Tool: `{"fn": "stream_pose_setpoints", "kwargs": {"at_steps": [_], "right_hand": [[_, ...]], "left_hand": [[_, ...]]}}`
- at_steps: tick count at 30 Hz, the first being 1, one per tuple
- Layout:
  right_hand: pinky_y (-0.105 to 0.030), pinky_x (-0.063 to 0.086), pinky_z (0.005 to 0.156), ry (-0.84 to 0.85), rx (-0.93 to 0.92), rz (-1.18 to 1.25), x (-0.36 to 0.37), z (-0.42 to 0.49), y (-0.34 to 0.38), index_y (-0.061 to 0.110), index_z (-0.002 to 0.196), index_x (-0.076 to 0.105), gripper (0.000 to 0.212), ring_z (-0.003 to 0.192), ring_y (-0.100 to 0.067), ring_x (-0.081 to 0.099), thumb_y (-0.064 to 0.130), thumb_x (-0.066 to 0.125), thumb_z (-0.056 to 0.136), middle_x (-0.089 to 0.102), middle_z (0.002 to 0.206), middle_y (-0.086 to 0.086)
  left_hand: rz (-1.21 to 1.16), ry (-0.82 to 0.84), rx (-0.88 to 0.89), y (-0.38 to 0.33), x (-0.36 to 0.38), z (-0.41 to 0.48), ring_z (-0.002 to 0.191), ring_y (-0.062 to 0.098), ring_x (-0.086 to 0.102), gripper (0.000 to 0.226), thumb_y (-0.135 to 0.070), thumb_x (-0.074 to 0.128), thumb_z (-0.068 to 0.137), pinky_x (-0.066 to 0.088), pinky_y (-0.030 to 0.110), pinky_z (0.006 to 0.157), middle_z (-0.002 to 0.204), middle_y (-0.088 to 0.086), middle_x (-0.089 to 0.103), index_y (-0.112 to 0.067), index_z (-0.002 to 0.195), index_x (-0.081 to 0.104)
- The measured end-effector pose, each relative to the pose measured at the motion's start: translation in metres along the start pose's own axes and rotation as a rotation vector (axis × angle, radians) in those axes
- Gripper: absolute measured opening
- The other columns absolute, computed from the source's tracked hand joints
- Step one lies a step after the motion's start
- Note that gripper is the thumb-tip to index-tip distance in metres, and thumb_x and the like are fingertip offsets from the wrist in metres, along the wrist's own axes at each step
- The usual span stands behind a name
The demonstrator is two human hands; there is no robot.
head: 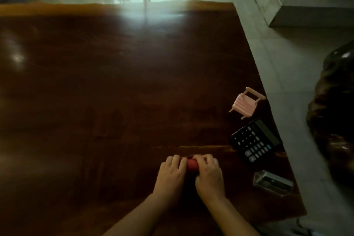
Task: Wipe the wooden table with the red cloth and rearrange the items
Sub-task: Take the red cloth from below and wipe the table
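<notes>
At table's (115,82) 5 o'clock | left hand (170,173), right hand (209,175) both clutch bunched red cloth (192,165) | risk: rightward wipe toward 3 o'clock knocks calculator (255,141) off edge

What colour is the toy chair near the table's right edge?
Pink, with a striped seat; the toy chair shows clearly in the head view.

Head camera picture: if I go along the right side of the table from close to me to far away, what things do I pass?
Clear box → black calculator → little pink toy chair, all near the wooden table's right edge.
</notes>
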State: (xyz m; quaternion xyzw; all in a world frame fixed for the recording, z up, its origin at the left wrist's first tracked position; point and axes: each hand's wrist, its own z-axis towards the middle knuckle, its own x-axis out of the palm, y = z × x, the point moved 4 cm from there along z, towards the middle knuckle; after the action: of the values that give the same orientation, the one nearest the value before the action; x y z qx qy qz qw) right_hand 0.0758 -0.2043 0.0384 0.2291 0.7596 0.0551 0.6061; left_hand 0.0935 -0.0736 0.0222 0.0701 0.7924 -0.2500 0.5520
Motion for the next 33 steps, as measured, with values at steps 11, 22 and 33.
{"fn": "stream_pose_setpoints", "kwargs": {"at_steps": [11, 22, 33], "right_hand": [[-0.044, 0.044, 0.098, -0.112, 0.086, 0.053, -0.061, 0.223, -0.005, 0.021, 0.128, 0.053, 0.056, 0.118, -0.029, 0.042, -0.002, 0.054, 0.077, 0.045, 0.131, -0.01], [-0.041, 0.047, 0.096, -0.073, 0.061, 0.005, -0.076, 0.294, -0.013, 0.027, 0.13, 0.048, 0.055, 0.126, -0.026, 0.04, 0.001, 0.059, 0.082, 0.04, 0.139, -0.007], [-0.041, 0.026, 0.118, 0.019, 0.016, 0.077, -0.032, 0.096, -0.039, 0.027, 0.142, 0.043, 0.062, 0.146, -0.026, 0.019, 0.0, 0.053, 0.087, 0.028, 0.158, -0.009]], "left_hand": [[-0.029, -0.325, 0.12, 0.016, -0.066, 0.229, 0.091, 0.03, 0.049, 0.05, -0.021, 0.066, 0.073, 0.041, 0.038, 0.07, 0.107, 0.01, 0.054, -0.015, 0.118, 0.047], [-0.024, -0.363, 0.17, 0.019, -0.082, 0.295, 0.097, 0.028, 0.054, 0.058, -0.024, 0.074, 0.069, 0.043, 0.038, 0.073, 0.113, 0.008, 0.057, -0.018, 0.12, 0.046], [-0.079, -0.134, 0.091, -0.029, -0.003, 0.105, 0.146, 0.024, 0.02, 0.072, -0.023, 0.057, 0.089, 0.018, 0.046, 0.118, 0.158, 0.008, 0.028, -0.021, 0.151, 0.02]]}}
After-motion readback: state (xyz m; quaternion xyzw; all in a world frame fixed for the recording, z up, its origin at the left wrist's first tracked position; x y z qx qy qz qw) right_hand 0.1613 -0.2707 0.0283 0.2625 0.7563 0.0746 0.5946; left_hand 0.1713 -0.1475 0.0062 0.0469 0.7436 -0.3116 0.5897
